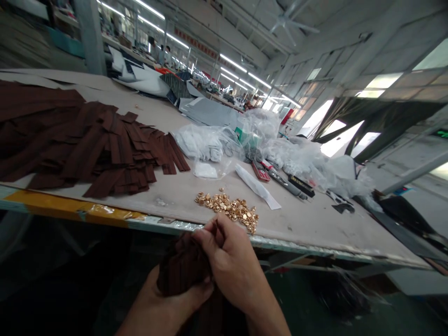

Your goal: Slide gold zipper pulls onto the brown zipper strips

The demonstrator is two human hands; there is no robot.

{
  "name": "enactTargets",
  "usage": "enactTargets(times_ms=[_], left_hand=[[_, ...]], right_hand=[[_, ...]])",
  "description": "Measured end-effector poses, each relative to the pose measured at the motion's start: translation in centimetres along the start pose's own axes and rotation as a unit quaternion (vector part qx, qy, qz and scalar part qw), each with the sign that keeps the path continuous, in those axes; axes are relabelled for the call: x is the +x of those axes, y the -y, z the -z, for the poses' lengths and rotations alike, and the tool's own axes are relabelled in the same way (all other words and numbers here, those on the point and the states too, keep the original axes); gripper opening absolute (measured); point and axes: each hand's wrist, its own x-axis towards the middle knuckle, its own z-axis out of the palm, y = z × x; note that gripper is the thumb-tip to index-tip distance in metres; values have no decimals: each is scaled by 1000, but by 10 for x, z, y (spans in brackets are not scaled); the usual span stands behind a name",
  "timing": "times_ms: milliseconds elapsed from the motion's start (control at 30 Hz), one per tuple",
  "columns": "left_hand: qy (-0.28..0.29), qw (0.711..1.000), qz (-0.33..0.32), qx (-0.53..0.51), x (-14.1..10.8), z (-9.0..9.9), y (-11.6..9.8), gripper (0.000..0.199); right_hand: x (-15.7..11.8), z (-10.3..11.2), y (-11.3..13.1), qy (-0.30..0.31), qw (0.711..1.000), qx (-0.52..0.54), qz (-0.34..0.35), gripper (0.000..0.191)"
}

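Observation:
My left hand (171,303) is wrapped round a bundle of dark brown zipper strips (184,266), held in front of the table's near edge. The fingers of my right hand (231,261) are pinched together at the bundle's upper end, on the tip of a strip; whether a small metal piece is also between them is hidden. Just beyond my right hand lies a heap of small shiny gold metal pieces (231,207), which look like zipper sliders. A large pile of loose brown zipper strips (105,140) spreads over the table's left side.
On the table (308,228) stand clear plastic bags (213,142), a white paper strip (257,186), a red box (261,171) and a grey-black tool like a cutter (285,183). Dark sheets (413,219) lie at the right end. Yellow tape (70,205) covers the near edge at left.

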Motion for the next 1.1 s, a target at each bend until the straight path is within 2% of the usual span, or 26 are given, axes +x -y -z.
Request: enactTargets(times_ms=[100,167,200,267,367,433,500,567,633,700,767,867,967,1100], left_hand=[[-18,994,-10,104,3,8,10,18],[-14,995,-16,100,4,14,13,22],[-7,996,-23,86,5,16,12,25],[2,997,-29,69,6,20,8,30],[-14,997,-4,70,5,23,0,32],[-13,997,5,75,4,24,-4,30],[-5,997,7,74,3,25,-6,29],[1,998,18,62,1,25,-8,28],[11,999,35,37,0,25,-10,27],[27,998,53,17,-2,25,-13,25],[41,997,59,14,-4,25,-15,24],[62,996,54,26,-5,25,-15,24],[68,995,67,28,-6,24,-13,24],[71,993,88,17,-6,22,-8,24]], right_hand=[[1,3,2,-27,999,1,-30,22],[10,5,3,-68,996,-53,-19,31],[17,5,4,-85,991,-105,-1,28],[32,3,6,-101,965,-239,32,19],[52,-8,11,-92,896,-434,31,21],[59,-15,14,-85,863,-497,25,17],[62,-19,15,-81,854,-513,31,12],[60,-18,16,-75,850,-519,37,9],[52,-11,15,-78,861,-499,56,7],[38,-1,12,-90,901,-417,86,7],[20,8,6,-98,948,-285,107,12],[-11,16,-5,-82,978,-144,130,10],[-34,16,-18,-62,972,-110,200,14],[-47,13,-31,-56,940,-179,284,28]])
